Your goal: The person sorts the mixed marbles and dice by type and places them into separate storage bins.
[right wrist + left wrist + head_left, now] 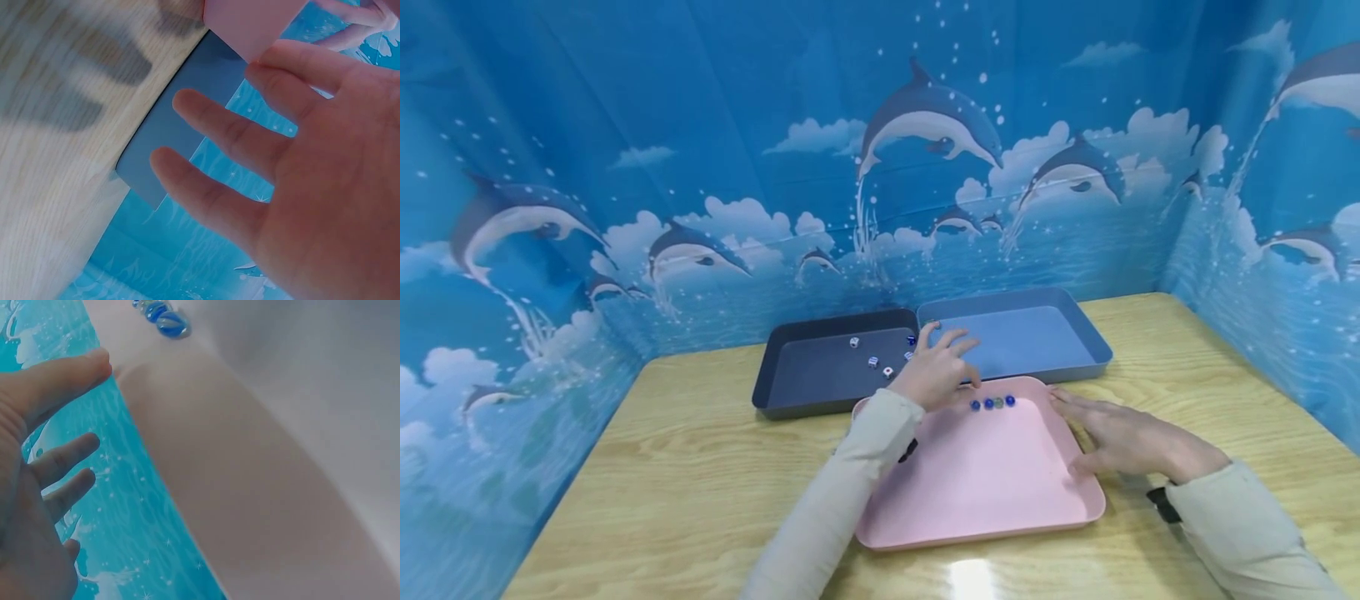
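A pink tray (985,483) lies in front of me, with several glass marbles (998,402), blue and greenish, in a row along its far wall. My left hand (936,371) reaches over that wall, fingers spread and nothing in them. In the left wrist view its thumb (87,369) is right at the tray's rim, short of the blue marbles (172,325). My right hand (1123,437) rests at the tray's right side, fingers stretched. Its fingertips (256,72) meet the tray's corner in the right wrist view.
A dark tray (820,408) stands behind on the left, holding several dice (873,362). Beside it is a blue-grey tray (1037,333); a small item (934,323) shows in its left corner by my left fingertips. Dolphin-print cloth (737,208) hangs behind the wooden table (685,467).
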Motion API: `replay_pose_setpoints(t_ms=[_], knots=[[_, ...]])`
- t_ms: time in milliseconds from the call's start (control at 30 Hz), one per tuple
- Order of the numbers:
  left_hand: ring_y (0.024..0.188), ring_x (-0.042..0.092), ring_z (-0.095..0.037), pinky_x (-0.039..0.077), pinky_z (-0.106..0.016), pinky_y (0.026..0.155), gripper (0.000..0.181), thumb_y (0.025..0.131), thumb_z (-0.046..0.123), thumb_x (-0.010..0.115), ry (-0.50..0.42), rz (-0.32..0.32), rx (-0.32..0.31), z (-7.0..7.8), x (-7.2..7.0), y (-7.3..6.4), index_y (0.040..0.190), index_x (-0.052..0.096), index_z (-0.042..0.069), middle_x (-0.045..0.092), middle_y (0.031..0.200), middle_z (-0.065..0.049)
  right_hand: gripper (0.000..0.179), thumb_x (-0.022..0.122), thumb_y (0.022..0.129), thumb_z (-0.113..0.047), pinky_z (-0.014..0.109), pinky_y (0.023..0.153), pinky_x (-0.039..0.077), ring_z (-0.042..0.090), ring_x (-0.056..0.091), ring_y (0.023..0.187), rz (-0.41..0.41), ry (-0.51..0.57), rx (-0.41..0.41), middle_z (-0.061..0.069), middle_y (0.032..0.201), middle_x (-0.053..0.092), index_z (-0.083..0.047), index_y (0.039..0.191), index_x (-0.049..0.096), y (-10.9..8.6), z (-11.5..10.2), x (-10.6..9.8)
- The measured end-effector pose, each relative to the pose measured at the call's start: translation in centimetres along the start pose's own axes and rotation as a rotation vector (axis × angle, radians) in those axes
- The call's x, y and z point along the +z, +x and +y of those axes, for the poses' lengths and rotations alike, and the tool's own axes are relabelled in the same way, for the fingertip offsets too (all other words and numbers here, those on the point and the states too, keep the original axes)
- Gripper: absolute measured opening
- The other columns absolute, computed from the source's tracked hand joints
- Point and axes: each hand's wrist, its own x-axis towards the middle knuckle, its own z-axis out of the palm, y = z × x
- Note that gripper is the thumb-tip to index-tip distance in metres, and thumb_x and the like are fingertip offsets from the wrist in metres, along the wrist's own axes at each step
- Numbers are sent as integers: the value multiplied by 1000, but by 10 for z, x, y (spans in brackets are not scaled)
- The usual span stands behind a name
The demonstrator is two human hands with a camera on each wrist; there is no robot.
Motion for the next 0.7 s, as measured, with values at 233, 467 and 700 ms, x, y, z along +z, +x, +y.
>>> replay_pose_setpoints(t_ms=[233, 467, 700], knots=[[147, 32, -23, 15, -56, 120, 14, 91, 38, 77, -11, -12, 34, 1, 8, 1, 104, 81, 33, 49, 153, 0, 96, 82, 84, -34, 70, 106, 32, 59, 29, 138, -12, 7, 17, 34, 158, 24, 13, 152, 32, 1, -1, -1], [146, 34, -24, 15, -55, 120, 13, 90, 34, 78, 7, -23, 44, 3, 17, 3, 103, 81, 34, 50, 152, 0, 96, 82, 84, -34, 71, 106, 32, 59, 28, 138, -18, 10, 34, 34, 159, 23, 11, 152, 33, 1, -1, -2], [146, 35, -23, 17, -54, 120, 14, 92, 34, 77, 38, -39, 45, 6, 22, 4, 106, 81, 36, 51, 152, 1, 96, 81, 84, -35, 71, 106, 32, 59, 28, 138, -20, 0, 36, 33, 159, 23, 11, 152, 32, 0, -1, -1]])
